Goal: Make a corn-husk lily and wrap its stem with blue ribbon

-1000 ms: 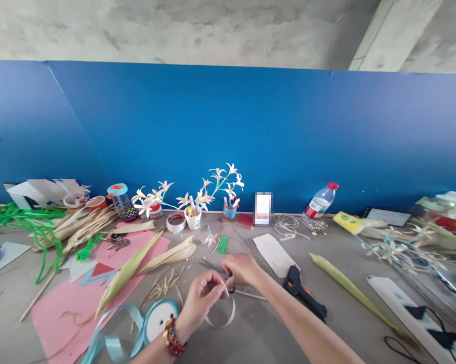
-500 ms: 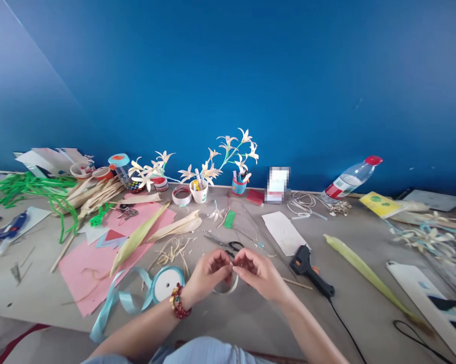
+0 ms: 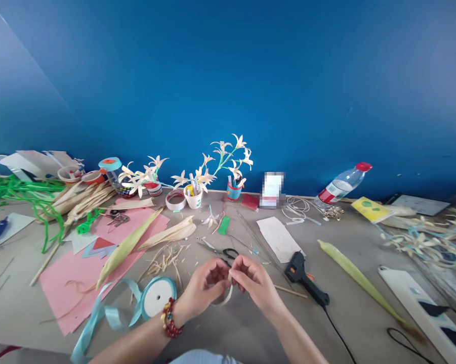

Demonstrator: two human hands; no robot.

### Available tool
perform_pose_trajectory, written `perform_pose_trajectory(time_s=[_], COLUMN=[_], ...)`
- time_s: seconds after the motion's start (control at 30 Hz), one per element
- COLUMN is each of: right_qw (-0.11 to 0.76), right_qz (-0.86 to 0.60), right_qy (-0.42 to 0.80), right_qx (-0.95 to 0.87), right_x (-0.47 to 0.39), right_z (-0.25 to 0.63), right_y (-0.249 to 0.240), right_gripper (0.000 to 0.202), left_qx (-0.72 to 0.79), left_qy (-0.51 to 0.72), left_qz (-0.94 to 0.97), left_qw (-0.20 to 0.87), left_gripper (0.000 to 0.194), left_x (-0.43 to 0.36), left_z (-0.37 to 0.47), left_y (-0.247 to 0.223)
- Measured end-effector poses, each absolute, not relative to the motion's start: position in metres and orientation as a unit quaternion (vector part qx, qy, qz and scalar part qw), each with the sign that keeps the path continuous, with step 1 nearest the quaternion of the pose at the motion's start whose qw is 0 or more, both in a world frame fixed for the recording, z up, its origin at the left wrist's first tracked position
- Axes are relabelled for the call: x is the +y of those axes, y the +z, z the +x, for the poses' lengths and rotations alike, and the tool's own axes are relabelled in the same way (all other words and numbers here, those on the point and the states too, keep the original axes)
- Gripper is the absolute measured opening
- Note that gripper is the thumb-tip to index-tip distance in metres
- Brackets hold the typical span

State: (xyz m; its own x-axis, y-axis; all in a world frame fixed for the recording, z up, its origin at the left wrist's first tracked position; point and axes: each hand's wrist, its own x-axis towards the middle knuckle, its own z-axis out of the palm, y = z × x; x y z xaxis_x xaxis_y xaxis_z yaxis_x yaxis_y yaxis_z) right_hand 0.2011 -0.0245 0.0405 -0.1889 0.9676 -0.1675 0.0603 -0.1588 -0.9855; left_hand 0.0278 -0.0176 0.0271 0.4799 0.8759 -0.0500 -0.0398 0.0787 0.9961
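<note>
Close together above the near middle of the table, my left hand (image 3: 207,285) and my right hand (image 3: 255,283) both have their fingers pinched. Between them is a narrow pale strip (image 3: 230,294), curving down in a loop below the fingertips. Its ends are partly covered by my fingers. Just beyond the hands lies a pair of black-handled scissors (image 3: 231,253), partly hidden. A spool of light blue ribbon (image 3: 158,298) rests beside my left wrist, some ribbon unwound. To the right of my right hand is a black hot glue gun (image 3: 305,278).
Pink paper (image 3: 68,298) and corn husks (image 3: 129,247) lie left. Husk flowers stand in a white cup (image 3: 193,198) at the back. A plastic bottle (image 3: 341,186) leans at the back right, behind a long green husk (image 3: 359,270). A white power strip (image 3: 410,298) lies far right.
The view has shifted a little, so the table's things appear further left and lower. My right fingertips have risen slightly relative to the left, and more of the pale strip shows.
</note>
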Motion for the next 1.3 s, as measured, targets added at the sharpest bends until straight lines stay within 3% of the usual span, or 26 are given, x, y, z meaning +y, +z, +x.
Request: perform_pose_trajectory(time_s=[0.27, 0.47, 0.97, 1.3], right_qw=[0.449, 0.402, 0.459, 0.43], right_qz=[-0.486, -0.48, -0.491, -0.512], right_qy=[0.585, 0.594, 0.602, 0.565], right_qx=[-0.47, -0.505, -0.431, -0.483], right_x=[-0.029, -0.03, -0.034, -0.036], right_z=[0.2, 0.199, 0.2, 0.197], right_y=[0.037, 0.039, 0.037, 0.033], right_gripper=[0.027, 0.03, 0.032, 0.037], left_qx=[0.366, 0.358, 0.34, 0.37], left_qy=[0.352, 0.342, 0.374, 0.353], left_qz=[0.527, 0.532, 0.479, 0.534], left_qw=[0.682, 0.687, 0.718, 0.673], left_gripper=[0.028, 0.03, 0.029, 0.032], left_x=[-0.013, -0.015, -0.014, -0.014], left_z=[0.027, 0.026, 0.024, 0.026], left_y=[0.03, 0.033, 0.037, 0.031])
